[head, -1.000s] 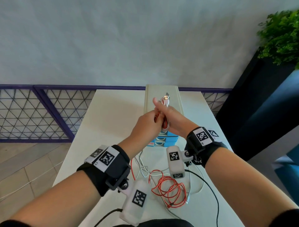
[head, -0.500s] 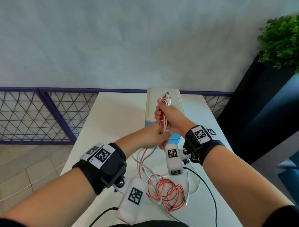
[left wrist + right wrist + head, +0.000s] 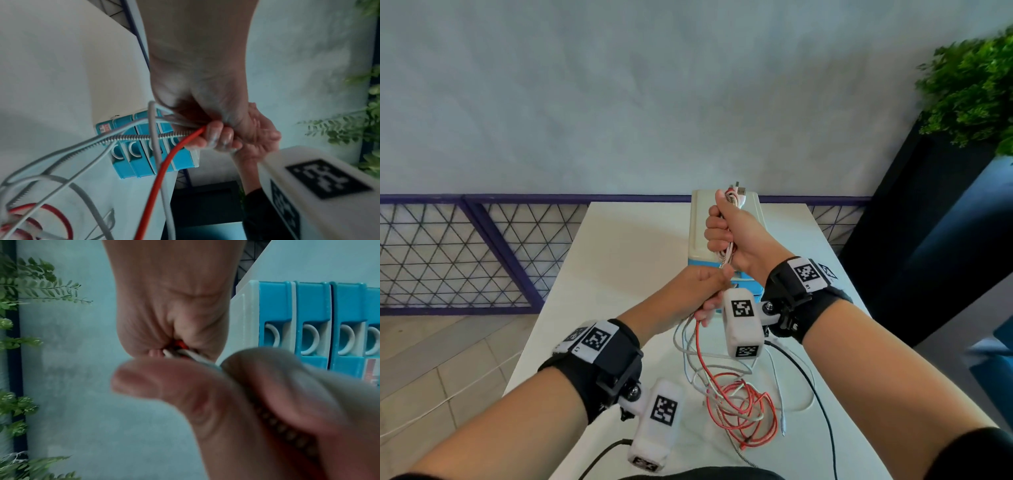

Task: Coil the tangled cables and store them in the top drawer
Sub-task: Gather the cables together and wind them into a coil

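My right hand is raised in a fist round a bunch of red and white cables, whose plug ends stick out above it. Just below, my left hand grips the same strands; in the left wrist view its fingers curl round a red cable and a silver braided one. The strands hang down to a tangled heap on the white table. Behind my hands stands the drawer unit, with its blue drawers all closed.
A purple lattice railing runs along the table's far and left side. A dark planter with a green plant stands at the right. A black lead trails from my right wrist camera across the table.
My right hand has lifted the cable ends higher and farther away. My left hand has slid down along the strands, toward me, and the heap on the table has been drawn up a little.
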A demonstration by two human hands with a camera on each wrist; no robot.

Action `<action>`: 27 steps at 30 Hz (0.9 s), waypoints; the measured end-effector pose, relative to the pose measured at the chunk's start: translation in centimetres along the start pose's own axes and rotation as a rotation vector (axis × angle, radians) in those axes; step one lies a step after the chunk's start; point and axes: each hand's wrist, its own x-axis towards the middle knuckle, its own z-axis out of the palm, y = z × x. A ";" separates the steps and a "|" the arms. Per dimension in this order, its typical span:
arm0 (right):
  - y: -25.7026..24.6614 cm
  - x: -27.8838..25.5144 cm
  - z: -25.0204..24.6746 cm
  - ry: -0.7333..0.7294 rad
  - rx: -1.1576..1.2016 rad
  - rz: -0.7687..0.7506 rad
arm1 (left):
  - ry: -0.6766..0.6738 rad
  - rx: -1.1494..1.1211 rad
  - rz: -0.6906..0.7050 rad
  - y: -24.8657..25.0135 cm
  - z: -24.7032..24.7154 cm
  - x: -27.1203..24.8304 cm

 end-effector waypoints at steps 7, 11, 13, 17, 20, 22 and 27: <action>-2.0 -0.1 -0.4 -0.009 0.027 -0.059 | -0.255 -0.240 -0.225 0.4 -1.6 -0.8; -3.5 -0.5 -1.4 0.008 0.054 -0.080 | -0.246 -0.285 -0.215 -0.9 -2.1 -1.1; -3.6 -0.7 -1.8 0.019 0.012 -0.085 | -0.167 -0.248 -0.210 -1.1 -2.1 -0.9; -3.1 -1.1 -2.6 0.025 -0.261 -0.097 | 0.044 0.073 -0.107 -0.5 -2.0 -0.2; -2.5 -1.6 -3.1 -0.074 -0.431 -0.064 | 0.257 0.438 0.035 0.1 -2.1 0.5; -2.2 -2.0 -3.4 -0.163 -0.535 0.003 | 0.372 0.518 0.122 0.6 -2.3 0.9; -1.1 -3.1 -3.6 -0.241 -0.768 0.136 | 0.396 0.493 0.252 1.7 -2.4 0.9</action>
